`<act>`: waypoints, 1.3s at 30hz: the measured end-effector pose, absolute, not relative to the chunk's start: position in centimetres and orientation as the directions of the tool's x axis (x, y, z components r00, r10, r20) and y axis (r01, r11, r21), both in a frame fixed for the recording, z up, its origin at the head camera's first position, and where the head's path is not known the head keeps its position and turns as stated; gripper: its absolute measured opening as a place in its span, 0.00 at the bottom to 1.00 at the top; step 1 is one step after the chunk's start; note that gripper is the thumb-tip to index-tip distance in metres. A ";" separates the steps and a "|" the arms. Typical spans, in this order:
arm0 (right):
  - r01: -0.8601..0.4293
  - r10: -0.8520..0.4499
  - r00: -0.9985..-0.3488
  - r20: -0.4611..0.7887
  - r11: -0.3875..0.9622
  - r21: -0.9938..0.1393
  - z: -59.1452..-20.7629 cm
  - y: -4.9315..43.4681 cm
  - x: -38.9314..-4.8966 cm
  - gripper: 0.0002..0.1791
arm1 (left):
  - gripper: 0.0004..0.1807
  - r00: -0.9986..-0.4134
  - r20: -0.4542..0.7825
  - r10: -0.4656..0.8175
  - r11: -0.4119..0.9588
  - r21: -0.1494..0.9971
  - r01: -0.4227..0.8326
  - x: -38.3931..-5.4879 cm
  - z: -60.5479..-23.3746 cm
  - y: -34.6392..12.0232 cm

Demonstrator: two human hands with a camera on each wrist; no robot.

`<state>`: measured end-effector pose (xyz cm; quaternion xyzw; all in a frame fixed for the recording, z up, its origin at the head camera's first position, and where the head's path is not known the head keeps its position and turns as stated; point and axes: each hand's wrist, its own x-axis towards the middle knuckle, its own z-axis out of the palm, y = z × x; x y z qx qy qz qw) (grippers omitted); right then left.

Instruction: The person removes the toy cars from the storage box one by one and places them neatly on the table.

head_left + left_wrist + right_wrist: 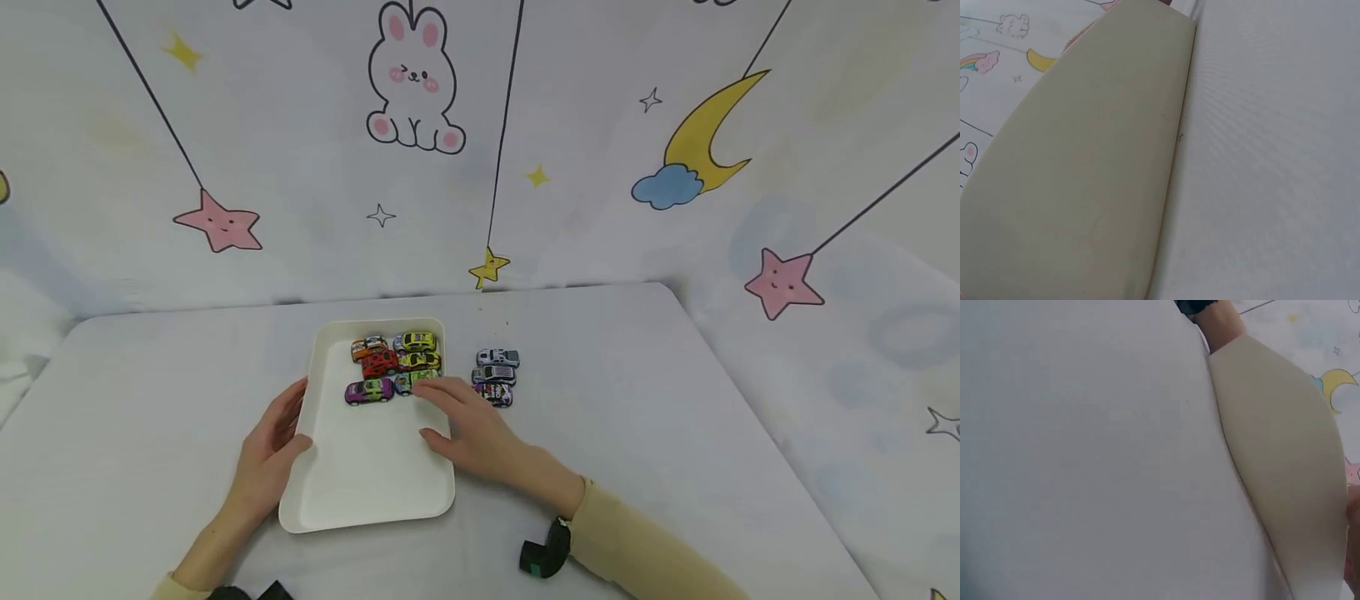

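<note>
Your beige right sleeve (645,546) lies nearest the head camera, with a black device (547,550) beside its cuff. Ahead of it, your right hand (480,429) reaches over the near edge of a white tray (375,479) with thumb and fingers spread apart. Its fingertips are at the green-and-blue car (406,382) inside the tray; whether they touch it, you cannot tell. Your left hand (266,462) holds the tray's opposite side, thumb over the rim, fingers along the outer wall, so your hands are well apart with the tray between them.

To the left of your right fingertips sits the purple car (370,392). Farther away from you are the red car (380,362) and yellow car (420,361), then the orange car (369,347) and yellow-green car (415,342). Just beyond your right hand, outside the tray, three more cars (494,375) stand in a column on the white table (600,417).
</note>
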<state>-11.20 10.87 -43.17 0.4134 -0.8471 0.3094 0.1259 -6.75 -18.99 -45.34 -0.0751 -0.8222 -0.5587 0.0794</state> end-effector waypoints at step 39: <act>-0.718 -0.705 -0.696 0.136 0.686 -0.117 -41.2 8.1 -14.7 0.17 | 0.39 -0.974 0.222 0.039 0.376 0.900 0.220 -6.8 -45.5 -18.9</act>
